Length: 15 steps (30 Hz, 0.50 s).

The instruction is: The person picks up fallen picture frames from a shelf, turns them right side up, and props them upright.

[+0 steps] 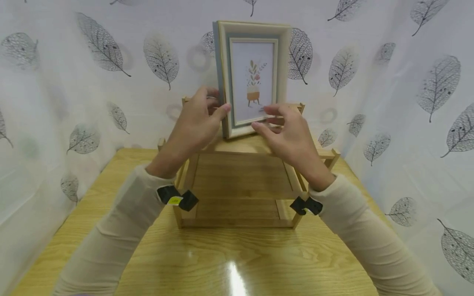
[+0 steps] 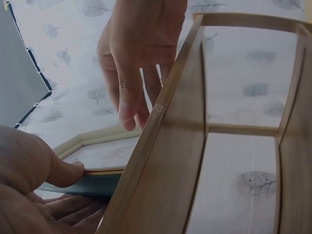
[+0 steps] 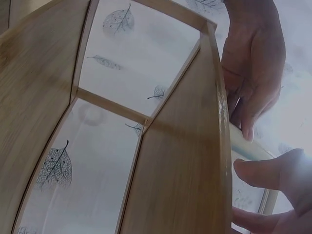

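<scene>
A picture frame (image 1: 253, 78) with a cream border, teal inner edge and a potted-plant print stands tilted over the top shelf of a wooden rack (image 1: 240, 174). My left hand (image 1: 198, 119) grips its left side, thumb on the front edge and fingers behind, as the left wrist view shows at the frame's teal side (image 2: 92, 185). At the lower right corner, my right hand (image 1: 289, 133) is held with thumb and fingers apart in front of the print. Its fingers (image 2: 127, 97) hang loosely beside the frame in the left wrist view.
The rack has stacked shelves, with end posts (image 1: 335, 154) rising at both sides. It stands on a glossy wooden table (image 1: 229, 250). A white curtain (image 1: 148, 24) printed with grey leaves hangs behind and at both sides.
</scene>
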{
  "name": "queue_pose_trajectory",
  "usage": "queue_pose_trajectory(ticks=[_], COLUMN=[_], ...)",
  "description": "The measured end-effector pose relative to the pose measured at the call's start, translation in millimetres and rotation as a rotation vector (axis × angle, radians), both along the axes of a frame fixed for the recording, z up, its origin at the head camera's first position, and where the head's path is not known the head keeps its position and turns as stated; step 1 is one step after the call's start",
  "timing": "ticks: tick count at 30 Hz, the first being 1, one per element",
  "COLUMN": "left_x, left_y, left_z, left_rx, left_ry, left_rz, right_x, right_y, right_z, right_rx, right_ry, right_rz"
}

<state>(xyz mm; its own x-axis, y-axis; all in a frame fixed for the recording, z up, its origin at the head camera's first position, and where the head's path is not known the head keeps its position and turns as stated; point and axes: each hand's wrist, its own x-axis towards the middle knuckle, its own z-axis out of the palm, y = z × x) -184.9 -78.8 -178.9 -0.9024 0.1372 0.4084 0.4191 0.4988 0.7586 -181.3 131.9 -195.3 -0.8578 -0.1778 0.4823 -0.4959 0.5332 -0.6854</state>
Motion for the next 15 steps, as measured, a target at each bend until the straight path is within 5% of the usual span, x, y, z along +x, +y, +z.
queue_pose_trajectory(ticks=[15], left_x=[2.8], left_y=[5.6], left_z=[-1.7], left_rx=[0.041], left_ry=[0.016], left_rz=[-0.019], right_x=[6.0], right_y=[-18], right_z=[1.6], right_rx=[0.060], right_ry=[0.042], right_rz=[0.063])
